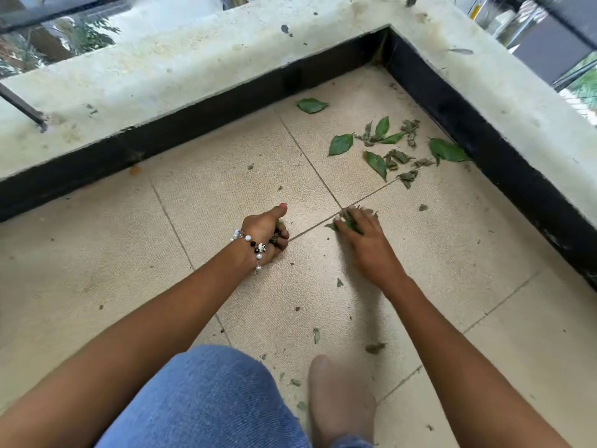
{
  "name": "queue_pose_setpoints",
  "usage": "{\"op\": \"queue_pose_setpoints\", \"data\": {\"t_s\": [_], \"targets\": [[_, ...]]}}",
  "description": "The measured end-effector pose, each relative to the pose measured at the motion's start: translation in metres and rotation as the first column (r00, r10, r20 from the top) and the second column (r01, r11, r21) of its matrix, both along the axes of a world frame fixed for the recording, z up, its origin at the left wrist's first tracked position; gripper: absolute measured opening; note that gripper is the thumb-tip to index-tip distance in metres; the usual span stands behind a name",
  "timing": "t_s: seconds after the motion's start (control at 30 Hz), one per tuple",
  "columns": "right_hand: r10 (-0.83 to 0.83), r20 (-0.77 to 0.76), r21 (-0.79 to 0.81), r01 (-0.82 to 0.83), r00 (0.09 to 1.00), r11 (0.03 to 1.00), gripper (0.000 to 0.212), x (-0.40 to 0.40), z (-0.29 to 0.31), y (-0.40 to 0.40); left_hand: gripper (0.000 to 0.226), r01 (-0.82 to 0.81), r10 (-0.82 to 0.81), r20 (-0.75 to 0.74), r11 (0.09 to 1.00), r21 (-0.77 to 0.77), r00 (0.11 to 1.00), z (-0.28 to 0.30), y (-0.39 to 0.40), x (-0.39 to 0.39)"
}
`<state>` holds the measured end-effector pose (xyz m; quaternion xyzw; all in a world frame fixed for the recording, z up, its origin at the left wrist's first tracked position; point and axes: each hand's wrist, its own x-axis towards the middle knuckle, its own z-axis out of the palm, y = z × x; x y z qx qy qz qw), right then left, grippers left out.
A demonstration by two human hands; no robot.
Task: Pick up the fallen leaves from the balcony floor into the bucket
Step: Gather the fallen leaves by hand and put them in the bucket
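Note:
My left hand (pixel 269 232), with a bead bracelet at the wrist, rests on the tiled floor with its fingers curled round a small clump of dry leaves. My right hand (pixel 363 232) lies a little to its right, fingers spread over a few green leaves (pixel 350 223) which it presses against the tile. A scatter of green and dried leaves (pixel 387 148) lies further off toward the corner, and one single green leaf (pixel 311 105) lies near the back wall. No bucket is in view.
A low concrete parapet (pixel 226 59) with a black base band (pixel 484 147) bounds the floor at the back and right, meeting in a corner. My knee in blue jeans (pixel 206 399) and my bare foot (pixel 339 405) are at the bottom. Small leaf crumbs (pixel 374 348) dot the tiles.

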<state>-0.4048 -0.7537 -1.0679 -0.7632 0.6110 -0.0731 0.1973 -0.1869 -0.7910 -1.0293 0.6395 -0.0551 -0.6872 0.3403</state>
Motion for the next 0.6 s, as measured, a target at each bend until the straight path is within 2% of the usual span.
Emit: {"op": "queue_pose_setpoints", "data": {"t_s": [0.07, 0.13, 0.23, 0.3, 0.33, 0.4, 0.47, 0.5, 0.53, 0.57, 0.6], "targets": [[-0.022, 0.007, -0.071, 0.023, 1.000, 0.997, 0.053, 0.000, -0.002, 0.014, 0.020, -0.011, 0.011, -0.012, 1.000, -0.008, 1.000, 0.003, 0.003, -0.004], [-0.065, -0.020, -0.073, 0.064, 0.998, 0.995, 0.044, -0.003, 0.001, 0.023, 0.021, -0.024, 0.024, -0.016, 0.999, -0.026, 1.000, 0.006, 0.006, -0.007], [-0.042, -0.174, -0.099, 0.025, 0.984, 0.995, 0.032, -0.008, 0.005, 0.026, 0.021, -0.057, 0.056, -0.016, 0.997, -0.054, 0.998, 0.011, 0.008, -0.010], [-0.060, -0.158, -0.165, 0.033, 0.986, 0.986, 0.026, -0.012, 0.007, 0.024, 0.019, -0.068, 0.068, -0.003, 0.996, -0.060, 0.998, 0.015, 0.009, -0.009], [-0.082, -0.106, -0.160, 0.064, 0.991, 0.985, 0.022, -0.010, 0.012, 0.022, 0.018, -0.058, 0.058, 0.008, 0.996, -0.065, 0.998, 0.017, 0.010, -0.008], [-0.259, 0.162, -0.070, 0.272, 0.952, 0.960, 0.019, -0.001, 0.029, 0.021, 0.018, -0.009, 0.011, 0.020, 0.998, -0.064, 1.000, 0.022, 0.014, -0.007], [-0.491, 0.441, 0.124, 0.490, 0.752, 0.863, 0.019, 0.014, 0.047, 0.019, 0.021, 0.046, -0.047, -0.021, 0.998, -0.049, 0.999, 0.026, 0.019, -0.008], [-0.540, 0.533, 0.199, 0.524, 0.651, 0.828, 0.019, 0.024, 0.056, 0.019, 0.024, 0.076, -0.078, -0.047, 0.996, -0.043, 0.996, 0.028, 0.021, -0.010], [-0.543, 0.595, 0.239, 0.515, 0.592, 0.823, 0.020, 0.034, 0.062, 0.018, 0.028, 0.099, -0.102, -0.067, 0.994, -0.040, 0.993, 0.031, 0.022, -0.013], [-0.521, 0.631, 0.254, 0.483, 0.575, 0.838, 0.020, 0.045, 0.069, 0.016, 0.033, 0.111, -0.114, -0.083, 0.993, -0.038, 0.990, 0.035, 0.021, -0.017], [-0.485, 0.638, 0.233, 0.450, 0.598, 0.862, 0.021, 0.055, 0.074, 0.016, 0.039, 0.105, -0.109, -0.105, 0.994, -0.042, 0.988, 0.040, 0.020, -0.022]]}}
